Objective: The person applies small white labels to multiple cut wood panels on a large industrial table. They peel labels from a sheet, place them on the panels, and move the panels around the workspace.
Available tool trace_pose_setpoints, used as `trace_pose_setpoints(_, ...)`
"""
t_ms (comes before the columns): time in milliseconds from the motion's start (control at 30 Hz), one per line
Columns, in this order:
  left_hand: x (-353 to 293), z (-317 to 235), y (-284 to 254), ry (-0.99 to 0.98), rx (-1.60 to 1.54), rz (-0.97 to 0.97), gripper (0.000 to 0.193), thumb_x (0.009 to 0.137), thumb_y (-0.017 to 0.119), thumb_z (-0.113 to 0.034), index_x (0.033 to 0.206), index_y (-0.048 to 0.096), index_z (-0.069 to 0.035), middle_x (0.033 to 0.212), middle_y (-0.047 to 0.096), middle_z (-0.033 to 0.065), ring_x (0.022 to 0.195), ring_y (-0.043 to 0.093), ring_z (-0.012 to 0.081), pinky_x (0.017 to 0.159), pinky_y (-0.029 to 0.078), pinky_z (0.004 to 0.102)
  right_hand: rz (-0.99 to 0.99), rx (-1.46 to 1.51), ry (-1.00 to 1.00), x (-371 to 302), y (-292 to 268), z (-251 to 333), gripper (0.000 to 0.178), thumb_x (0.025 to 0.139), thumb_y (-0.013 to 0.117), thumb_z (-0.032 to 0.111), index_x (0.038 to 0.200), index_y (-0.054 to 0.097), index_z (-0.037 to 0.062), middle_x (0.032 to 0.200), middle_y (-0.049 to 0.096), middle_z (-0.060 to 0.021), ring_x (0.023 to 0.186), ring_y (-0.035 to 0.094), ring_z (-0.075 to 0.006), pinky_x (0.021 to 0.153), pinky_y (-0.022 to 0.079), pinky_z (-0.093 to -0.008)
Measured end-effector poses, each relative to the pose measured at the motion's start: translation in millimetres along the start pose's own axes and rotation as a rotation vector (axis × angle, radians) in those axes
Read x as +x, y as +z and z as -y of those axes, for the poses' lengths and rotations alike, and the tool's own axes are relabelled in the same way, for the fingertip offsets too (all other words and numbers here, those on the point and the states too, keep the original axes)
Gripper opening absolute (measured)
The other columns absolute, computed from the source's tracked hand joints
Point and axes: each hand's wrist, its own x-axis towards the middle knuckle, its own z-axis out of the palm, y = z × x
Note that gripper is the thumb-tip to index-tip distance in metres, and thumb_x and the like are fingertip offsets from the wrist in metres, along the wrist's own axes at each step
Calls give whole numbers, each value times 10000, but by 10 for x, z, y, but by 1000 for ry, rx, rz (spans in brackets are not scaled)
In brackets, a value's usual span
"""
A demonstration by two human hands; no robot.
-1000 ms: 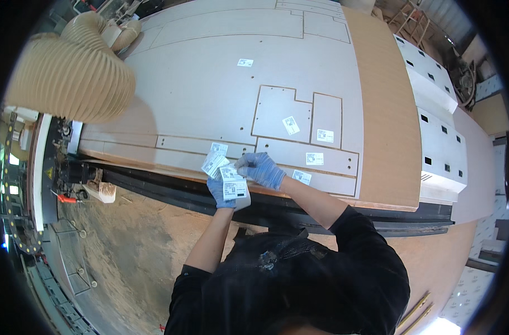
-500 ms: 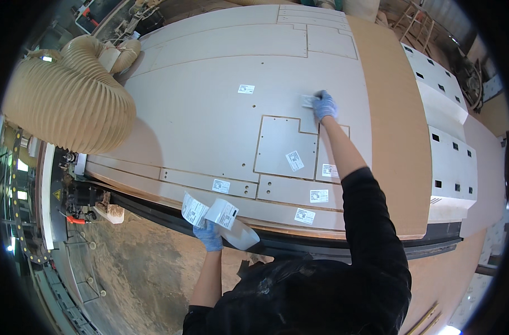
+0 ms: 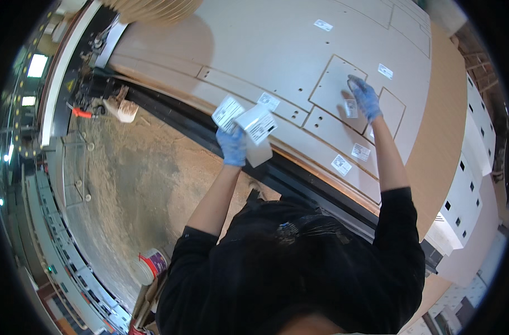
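Observation:
In a blue glove, my left hand (image 3: 231, 146) grips a strip of white printed labels (image 3: 256, 123) that fans out above the fingers and hangs down beside the board's front edge. My right hand (image 3: 365, 99), gloved too, reaches over a cut panel (image 3: 334, 78) in the large grey board (image 3: 254, 50). Its fingers are stretched out, and nothing shows in them. Just below that hand a label (image 3: 350, 108) lies on the same panel. Another label (image 3: 385, 70) sits on the board to the right of the hand. More labels (image 3: 341, 164) lie on the narrow front pieces.
A ribbed beige hose (image 3: 154, 8) hangs over the board's far left. Brown board (image 3: 433, 123) runs along the right, then white panels with black square holes (image 3: 471, 162). A black machine rail (image 3: 182, 111) borders the front. A bucket (image 3: 151, 264) stands on the dusty floor.
The view has turned and shifted. My right hand has drawn back from the far part of the board, and a label now lies flat there. My left hand still holds the strip.

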Motion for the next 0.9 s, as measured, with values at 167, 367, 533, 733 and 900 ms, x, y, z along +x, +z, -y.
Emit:
trace_pose_setpoints(167,55,-220,-90,5,-46,24,151,797,571,-20,933,546,39,852,576,49,726,520,93,620,447,226,67,678,-153,-680,745,937,372,858,547,323,1090,569,33,1032,600,-103,978,568,-191,866,463,-318)
trace_pose_setpoints(367,-52,-338,-521,20,-82,54,182,801,545,15,978,540,56,875,589,70,737,550,120,599,456,227,88,767,-109,-1150,1400,1939,358,848,562,258,1095,552,0,1073,576,-119,1016,524,-192,885,420,-305)
trace_pose_setpoints(533,-96,-307,-1026,131,172,121,158,795,556,-32,927,572,55,842,617,86,724,575,136,610,464,258,208,809,18,-1320,1761,2361,374,809,621,299,1041,571,10,891,602,-50,851,534,-109,787,441,-248)
trace_pose_setpoints(733,-140,-189,-1541,100,201,155,193,779,589,-63,930,575,55,856,618,91,736,576,136,626,461,262,283,854,12,-1604,2196,2367,179,798,633,167,915,601,35,785,596,-23,726,535,-86,672,467,-241)
trace_pose_setpoints(900,-224,-60,-1789,64,118,267,311,741,674,-135,975,571,42,903,621,85,812,584,141,697,470,274,285,888,115,-1866,2494,2190,236,814,620,227,945,598,31,774,592,-27,693,532,-89,619,468,-236)
